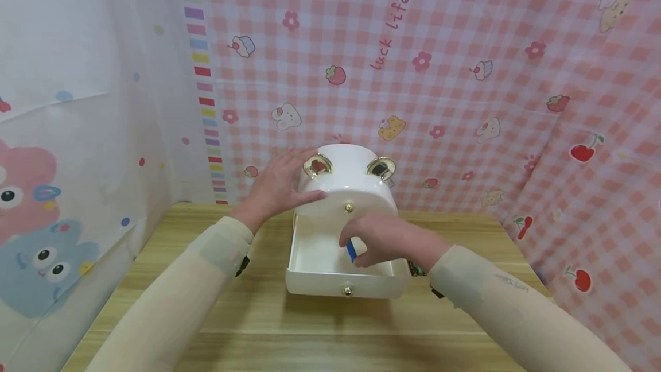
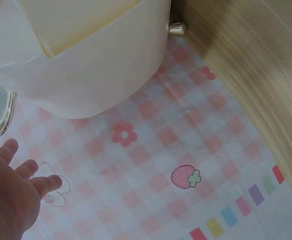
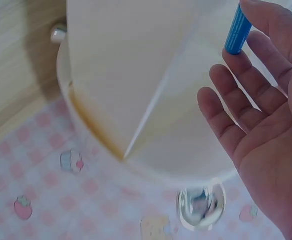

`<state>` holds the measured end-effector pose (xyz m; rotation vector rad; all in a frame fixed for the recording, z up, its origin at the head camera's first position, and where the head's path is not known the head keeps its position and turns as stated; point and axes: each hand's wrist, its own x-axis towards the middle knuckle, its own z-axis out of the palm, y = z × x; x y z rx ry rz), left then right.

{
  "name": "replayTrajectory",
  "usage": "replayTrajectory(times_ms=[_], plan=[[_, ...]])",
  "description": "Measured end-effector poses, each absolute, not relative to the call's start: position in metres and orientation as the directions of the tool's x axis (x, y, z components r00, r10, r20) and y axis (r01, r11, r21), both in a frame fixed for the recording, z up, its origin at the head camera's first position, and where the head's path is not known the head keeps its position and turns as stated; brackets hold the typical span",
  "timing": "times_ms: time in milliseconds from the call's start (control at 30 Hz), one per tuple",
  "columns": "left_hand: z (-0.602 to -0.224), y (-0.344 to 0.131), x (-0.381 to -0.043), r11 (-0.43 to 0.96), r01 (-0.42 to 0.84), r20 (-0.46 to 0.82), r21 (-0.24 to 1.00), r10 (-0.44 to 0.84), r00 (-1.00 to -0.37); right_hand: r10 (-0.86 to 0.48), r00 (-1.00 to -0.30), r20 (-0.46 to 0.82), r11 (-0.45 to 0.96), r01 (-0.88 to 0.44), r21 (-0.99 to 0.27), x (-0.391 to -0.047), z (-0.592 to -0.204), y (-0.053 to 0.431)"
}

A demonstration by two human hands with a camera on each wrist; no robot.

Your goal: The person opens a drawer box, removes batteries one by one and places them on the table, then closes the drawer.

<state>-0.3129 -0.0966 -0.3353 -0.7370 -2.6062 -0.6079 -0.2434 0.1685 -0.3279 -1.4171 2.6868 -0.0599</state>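
A white bear-shaped storage box (image 1: 348, 174) stands with its lower drawer (image 1: 330, 283) pulled out towards me. Two shiny gold ears and a round gold knob decorate it. My left hand (image 1: 276, 185) rests at the box's upper left beside the left ear, thumb stretched across the front and fingers fairly straight. Over the drawer, my right hand (image 1: 382, 239) pinches a slim blue battery (image 3: 237, 32) between thumb and fingertips. Its other fingers spread loosely in the right wrist view. In the left wrist view, the left fingers (image 2: 46, 185) reach past the box's side.
The box stands on a wood-grain table (image 1: 248, 326) against a pink checked cloth (image 1: 330, 96). A small green, patterned object (image 1: 416, 269) lies right of the drawer, partly hidden by the right wrist. A white printed cloth (image 1: 88, 102) hangs at the left.
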Motion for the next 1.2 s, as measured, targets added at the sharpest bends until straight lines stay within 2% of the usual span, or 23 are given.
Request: replayTrajectory(times_ms=[500, 700, 967, 1200], plan=[[-0.336, -0.097, -0.314, 0.769, 0.566, 0.454, 0.296, 0.408, -0.792, -0.704, -0.710, 0.008, 0.704, -0.700, -0.121, -0.233, -0.301, 0.213], [-0.337, -0.097, -0.315, 0.769, 0.571, 0.459, 0.287, 0.413, -0.787, -0.661, -0.749, 0.045, 0.736, -0.659, -0.156, -0.231, -0.297, 0.234], [-0.336, -0.098, -0.314, 0.781, 0.556, 0.443, 0.286, 0.407, -0.799, -0.655, -0.748, 0.104, 0.730, -0.662, -0.170, -0.232, -0.298, 0.259], [-0.336, -0.097, -0.314, 0.773, 0.567, 0.458, 0.285, 0.409, -0.789, -0.571, -0.814, 0.104, 0.794, -0.580, -0.182, -0.231, -0.302, 0.283]])
